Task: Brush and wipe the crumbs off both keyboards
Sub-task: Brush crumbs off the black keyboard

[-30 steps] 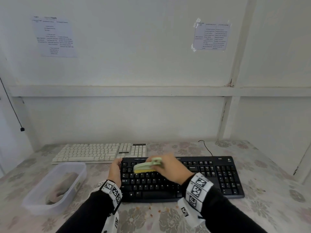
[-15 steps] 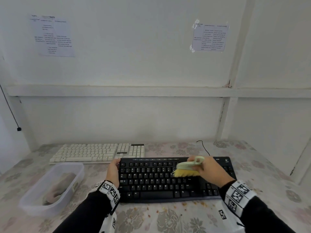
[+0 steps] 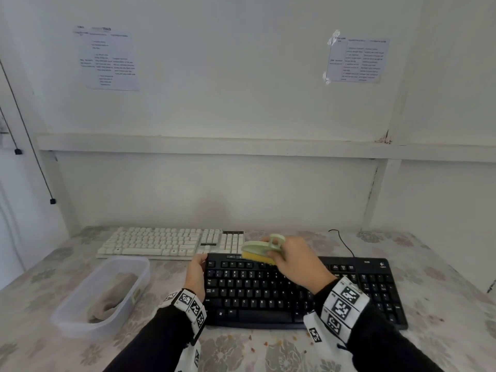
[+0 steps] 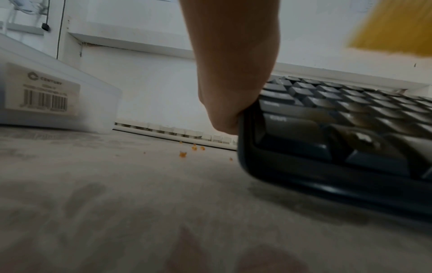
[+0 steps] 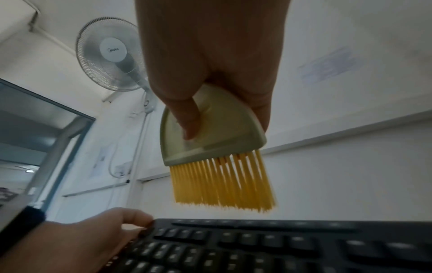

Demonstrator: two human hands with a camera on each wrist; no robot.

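1. Black keys fill the lower middle of my head view: the black keyboard (image 3: 303,288) lies on the flowered table (image 3: 456,304), its middle rows hidden under my right forearm. The white keyboard (image 3: 171,244) sits just behind it to the left. My right hand (image 3: 295,261) grips the brush (image 3: 261,249), pale green with yellow bristles, at the black keyboard's far edge. My left hand (image 3: 196,275) clasps that keyboard's left end, fingers over the top corner. Orange crumbs (image 3: 268,342) dot the table in front. A clear tub (image 3: 107,291) stands to the left; what lies inside is too blurred to name.

2. From the left wrist, my left hand (image 4: 233,73) is cut off at the top and its fingers are hidden, so only the heel of it shows, pressed to the keyboard's (image 4: 339,138) edge. A few crumbs (image 4: 184,153) lie beside it. The brush (image 4: 392,33) is a yellow blur in the corner.

3. From the right wrist, my right hand (image 5: 210,55) pinches the brush (image 5: 215,147) with the thumb on its flat body, bristles hanging just above the keys (image 5: 268,249). The far keys are blurred. My left hand (image 5: 93,240) curls over the corner.
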